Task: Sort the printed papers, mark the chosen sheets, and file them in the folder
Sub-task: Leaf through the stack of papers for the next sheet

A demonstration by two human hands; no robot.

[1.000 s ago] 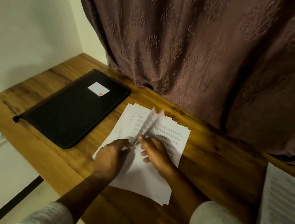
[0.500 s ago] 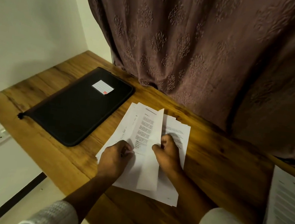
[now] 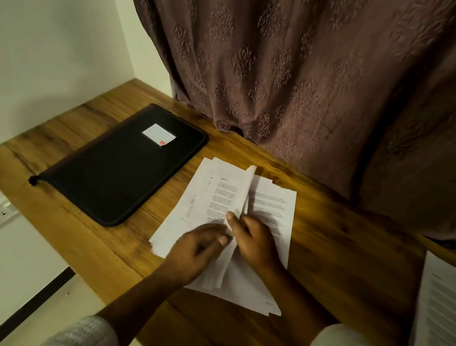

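R hand [image 3: 257, 246] fingers pinch lifted sheet [image 3: 243, 191]; L hand [image 3: 194, 254] on stack [image 3: 274, 206], grip unclear.

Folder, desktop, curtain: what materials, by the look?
Folder: black, matte, probably fabric or faux leather; raised zip-like edge with a pull at one corner.
Desktop: wood or wood-look laminate; brown grain streaks, slight sheen.
Curtain: woven cloth, brownish mauve; hangs in folds, raised floral motifs.
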